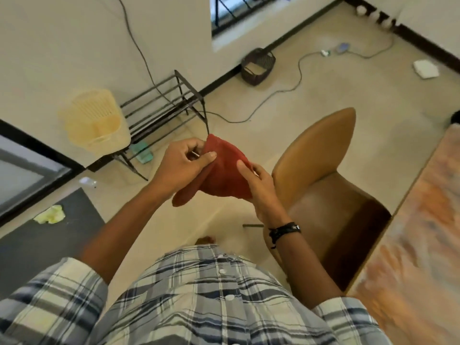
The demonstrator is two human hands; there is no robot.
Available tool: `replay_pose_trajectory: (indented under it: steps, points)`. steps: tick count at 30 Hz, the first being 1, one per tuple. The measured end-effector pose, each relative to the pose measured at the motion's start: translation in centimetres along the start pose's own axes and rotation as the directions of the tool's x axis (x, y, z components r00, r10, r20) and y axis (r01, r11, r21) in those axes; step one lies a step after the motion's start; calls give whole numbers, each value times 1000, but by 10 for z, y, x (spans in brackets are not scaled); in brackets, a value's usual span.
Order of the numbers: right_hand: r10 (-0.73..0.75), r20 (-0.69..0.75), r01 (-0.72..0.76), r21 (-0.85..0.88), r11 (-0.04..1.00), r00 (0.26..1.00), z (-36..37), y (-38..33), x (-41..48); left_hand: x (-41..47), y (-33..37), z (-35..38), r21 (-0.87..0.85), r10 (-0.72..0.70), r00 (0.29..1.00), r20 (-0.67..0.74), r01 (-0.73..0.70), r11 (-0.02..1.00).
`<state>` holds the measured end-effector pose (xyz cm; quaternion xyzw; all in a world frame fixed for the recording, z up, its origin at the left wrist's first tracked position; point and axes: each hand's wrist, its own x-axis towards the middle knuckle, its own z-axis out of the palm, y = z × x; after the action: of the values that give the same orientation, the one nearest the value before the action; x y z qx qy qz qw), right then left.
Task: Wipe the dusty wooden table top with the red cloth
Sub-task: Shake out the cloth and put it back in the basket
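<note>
I hold the red cloth [224,170] in the air in front of my chest, above the floor. My left hand [185,165] pinches its upper left edge between thumb and fingers. My right hand [258,188] grips its right side, with a dark band on the wrist. The cloth is bunched and droops at the lower left. The wooden table top [418,232] runs along the right edge of the view, streaky orange-brown, apart from the cloth and both hands.
A tan chair [321,175] stands tucked against the table, just right of my hands. On the floor beyond are a black metal rack [161,105], a yellow plastic basket [97,118], a dark woven basket [257,67] and a trailing cable [298,70]. A dark mat [44,237] lies at left.
</note>
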<state>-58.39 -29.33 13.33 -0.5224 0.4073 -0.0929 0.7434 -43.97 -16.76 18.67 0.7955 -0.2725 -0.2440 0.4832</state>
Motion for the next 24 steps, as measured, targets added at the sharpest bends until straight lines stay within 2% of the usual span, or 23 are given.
replay_pose_trajectory:
  steps: [3, 5, 9, 12, 15, 19, 24]
  points:
    - [-85, -5, 81, -248, 965, 996, 1, -1, 7, -7, 3, -13, 136, 40, 998, -46, -34, 990]
    - [-145, 43, 149, -425, 893, 989, 1, -1, 12, -11, 2, -22, 206, 63, 995, -77, -46, 978]
    - [-266, 159, 304, -640, 706, 951, 8, -6, 21, -14, -5, -40, 289, 77, 984, -163, -27, 957]
    - [-315, 273, 411, -711, 570, 909, 21, -13, 28, -17, -18, -55, 308, 97, 975, -198, -32, 951]
    - [-347, 326, 463, -754, 466, 879, 35, -20, 39, -17, -38, -72, 326, 73, 966, -247, 12, 945]
    - [-319, 412, 518, -739, 431, 853, 65, -30, 52, -16, -67, -96, 349, 67, 963, -260, 29, 937]
    - [-224, 559, 602, -749, 276, 798, 126, -44, 82, -2, -109, -146, 455, 130, 963, -238, -8, 890]
